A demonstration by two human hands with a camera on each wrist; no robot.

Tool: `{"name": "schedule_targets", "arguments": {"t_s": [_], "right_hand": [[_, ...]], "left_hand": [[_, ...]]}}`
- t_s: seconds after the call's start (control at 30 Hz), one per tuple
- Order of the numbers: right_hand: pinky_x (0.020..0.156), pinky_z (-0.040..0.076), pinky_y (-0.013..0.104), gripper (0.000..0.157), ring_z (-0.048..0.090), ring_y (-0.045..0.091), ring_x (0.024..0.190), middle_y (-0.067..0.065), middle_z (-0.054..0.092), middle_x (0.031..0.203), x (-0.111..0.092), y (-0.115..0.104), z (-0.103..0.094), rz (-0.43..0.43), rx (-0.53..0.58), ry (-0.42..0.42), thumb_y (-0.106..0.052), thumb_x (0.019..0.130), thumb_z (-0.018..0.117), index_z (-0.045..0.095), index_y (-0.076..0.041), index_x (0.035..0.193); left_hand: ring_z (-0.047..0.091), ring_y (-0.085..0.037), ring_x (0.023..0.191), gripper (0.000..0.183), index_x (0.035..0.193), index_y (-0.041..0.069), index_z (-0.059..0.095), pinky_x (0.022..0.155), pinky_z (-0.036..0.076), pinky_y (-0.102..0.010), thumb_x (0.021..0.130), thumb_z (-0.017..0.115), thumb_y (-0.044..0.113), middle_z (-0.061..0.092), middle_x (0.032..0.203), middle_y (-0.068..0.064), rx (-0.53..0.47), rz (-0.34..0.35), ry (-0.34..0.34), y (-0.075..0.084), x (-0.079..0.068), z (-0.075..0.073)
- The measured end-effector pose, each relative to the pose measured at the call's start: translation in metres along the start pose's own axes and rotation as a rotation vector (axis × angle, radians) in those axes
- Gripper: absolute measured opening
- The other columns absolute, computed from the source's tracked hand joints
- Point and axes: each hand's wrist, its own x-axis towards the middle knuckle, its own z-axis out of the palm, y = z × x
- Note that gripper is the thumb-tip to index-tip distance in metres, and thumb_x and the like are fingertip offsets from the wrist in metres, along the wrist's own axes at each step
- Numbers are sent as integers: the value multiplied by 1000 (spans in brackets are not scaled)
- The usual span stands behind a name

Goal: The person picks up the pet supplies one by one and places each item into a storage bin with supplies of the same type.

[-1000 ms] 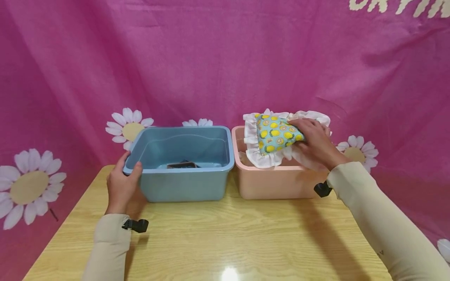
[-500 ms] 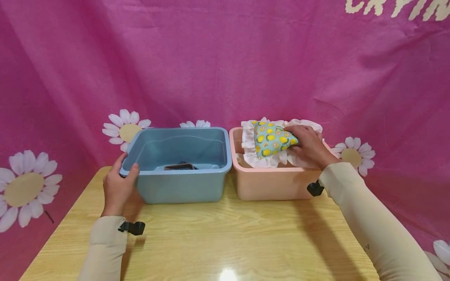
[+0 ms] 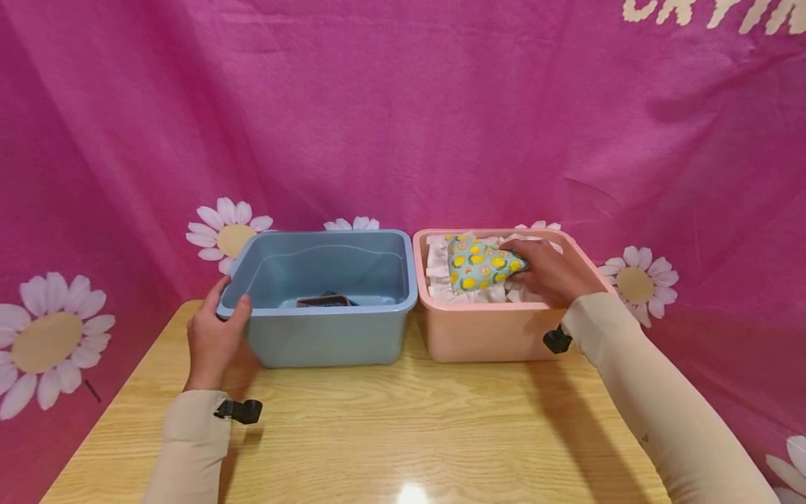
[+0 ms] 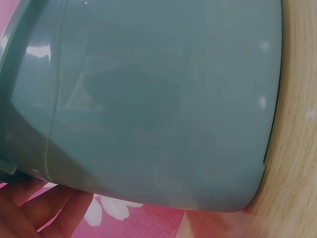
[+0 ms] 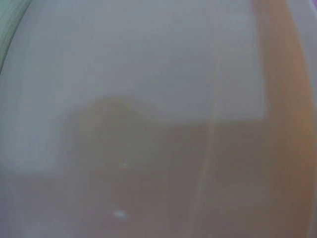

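Observation:
In the head view my right hand (image 3: 549, 271) grips a ruffled cloth (image 3: 480, 267), light blue with a lemon print and a white frilled edge. Hand and cloth are down inside the pink bin (image 3: 491, 337), which stands on the right. Much of the cloth's right part is hidden by the hand. My left hand (image 3: 213, 343) holds the left front corner of the blue bin (image 3: 330, 341), its thumb over the rim. In the left wrist view fingers (image 4: 62, 210) lie against that bin's wall. The right wrist view has only a blurred bin wall close up.
Both bins stand side by side at the back of a wooden table (image 3: 403, 427). A dark flat object (image 3: 324, 301) lies in the blue bin, partly hidden by its front wall. Behind hangs a magenta curtain (image 3: 403, 119) with white daisies.
My right hand has lowered the ruffled cloth from above the pink bin's rim down into it, shifting slightly left. The left hand keeps its hold on the blue bin.

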Motion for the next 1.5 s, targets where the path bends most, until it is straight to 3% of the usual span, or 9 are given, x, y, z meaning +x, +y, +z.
{"name": "schedule_targets", "arguments": {"t_s": [0.43,0.6,0.73,0.87,1.0,1.07,1.27,1.33,1.5], "right_hand": [[102,42,48,57,55,27,115,12,59,129,4,-1,7,-61,40,-58,-2,79,77,56,-4,133],[104,39,47,63,52,25,116,9,57,133,2,-5,7,7,78,-122,-1,79,74,53,-8,138],[113,20,53,65,35,33,134,12,49,141,1,-6,7,32,80,-145,0,78,73,53,-12,139],[113,3,59,63,19,41,140,16,44,144,2,-4,6,5,23,-135,0,78,72,56,-16,136],[112,10,61,64,28,41,134,16,48,140,4,-3,7,1,-42,-147,-1,76,71,56,-19,135],[110,8,64,63,25,44,136,18,45,141,6,-3,8,-1,-72,-154,-3,76,71,55,-18,135],[107,25,61,68,38,41,128,21,40,143,3,-3,9,8,-2,-210,-3,81,67,41,-11,143],[104,33,57,70,44,37,123,18,43,140,1,-3,8,32,26,-225,-2,82,67,38,-12,145],[97,41,54,66,54,33,110,16,55,126,1,-4,4,53,-56,-206,-6,82,67,40,-13,142]], "left_hand": [[48,-39,123,59,146,22,45,103,37,-58,91,57,43,50,140,-17,9,-1,17,0,2,-1],[48,-39,124,60,146,22,44,103,38,-58,92,58,43,49,142,-16,4,-18,8,-1,2,0],[48,-38,125,60,147,23,43,102,39,-57,92,58,42,48,143,-15,-4,-32,3,0,1,-1],[48,-39,124,60,146,23,45,102,39,-57,91,58,42,49,142,-16,-6,-16,12,0,1,-1],[47,-38,126,60,147,24,43,101,39,-58,92,58,43,48,144,-15,-12,-33,-9,0,0,-2],[46,-38,127,61,148,25,41,101,40,-59,92,57,43,47,145,-14,-12,-43,-17,0,-1,-2],[47,-38,126,62,148,25,42,100,40,-58,92,57,45,47,145,-13,-20,-35,-15,-2,-1,-1],[47,-37,127,62,148,26,41,100,41,-58,92,57,45,46,146,-12,-22,-41,-25,-2,-1,0],[46,-36,128,62,149,27,40,101,40,-57,92,57,45,45,146,-11,-22,-41,-33,-2,0,0]]}}
